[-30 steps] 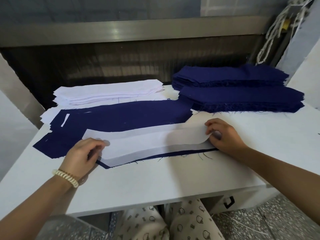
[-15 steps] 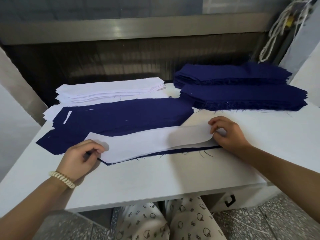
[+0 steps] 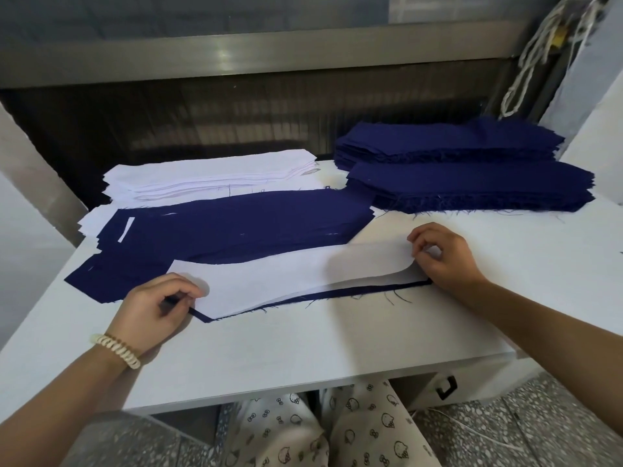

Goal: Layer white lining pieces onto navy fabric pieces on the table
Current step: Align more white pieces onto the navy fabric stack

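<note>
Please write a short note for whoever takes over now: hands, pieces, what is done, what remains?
Left hand pinches the left end of the long white lining strip; right hand pinches its raised right end.
The strip lies on a navy fabric piece, whose near edge shows. Behind: navy-topped pile, white lining stack back left, navy stacks back right.
Done: strip laid over.
Left: flatten right end, then continue from the stacks.

There are two hands, the left hand and the right hand. One white lining piece lies on one navy piece. At far right there are two navy stacks, the farther stack and the nearer stack. At far left there is one white stack, and in the middle one spread navy pile. There is one bracelet.
</note>
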### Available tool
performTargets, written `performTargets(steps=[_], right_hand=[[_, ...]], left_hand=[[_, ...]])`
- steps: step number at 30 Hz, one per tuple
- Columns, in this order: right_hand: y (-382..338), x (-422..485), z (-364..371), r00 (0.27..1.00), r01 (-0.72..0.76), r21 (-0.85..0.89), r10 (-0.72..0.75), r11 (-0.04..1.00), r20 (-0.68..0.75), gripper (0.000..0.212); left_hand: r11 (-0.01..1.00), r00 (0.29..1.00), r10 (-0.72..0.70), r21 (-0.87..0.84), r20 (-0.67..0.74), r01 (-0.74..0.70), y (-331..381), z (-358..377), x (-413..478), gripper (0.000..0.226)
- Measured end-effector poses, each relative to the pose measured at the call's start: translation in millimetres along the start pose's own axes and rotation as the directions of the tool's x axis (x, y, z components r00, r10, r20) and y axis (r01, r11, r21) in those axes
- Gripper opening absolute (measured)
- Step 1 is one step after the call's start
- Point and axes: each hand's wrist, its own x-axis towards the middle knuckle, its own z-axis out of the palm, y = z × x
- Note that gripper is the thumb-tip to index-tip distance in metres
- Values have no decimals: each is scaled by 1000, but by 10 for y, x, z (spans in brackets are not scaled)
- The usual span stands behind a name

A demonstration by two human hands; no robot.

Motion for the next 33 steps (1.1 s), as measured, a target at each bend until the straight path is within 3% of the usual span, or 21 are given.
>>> performTargets(steps=[7,11,18,22,33], right_hand=[[30,-1,-11,992,-114,175,122,978,-40,36],[27,-8,-8,986,-138,215,155,967,-65,29],[-6,-2,-7,989,-120,110,128,987,-70,34],[-3,3,-11,991,-92,56,97,994,-95,33],[36,32,5,985,-171,-12,170,985,-26,34]], left_hand=[[996,999,-32,-83,19,33,-21,23,-13,45],[997,999,-24,-73,25,26,-33,9,-10,50],[999,999,13,34,-35,-12,-25,-11,-2,50],[1000,1000,-2,5,-21,3,-38,-3,-14,50],[999,1000,-29,41,-6,29,50,-34,-9,46]])
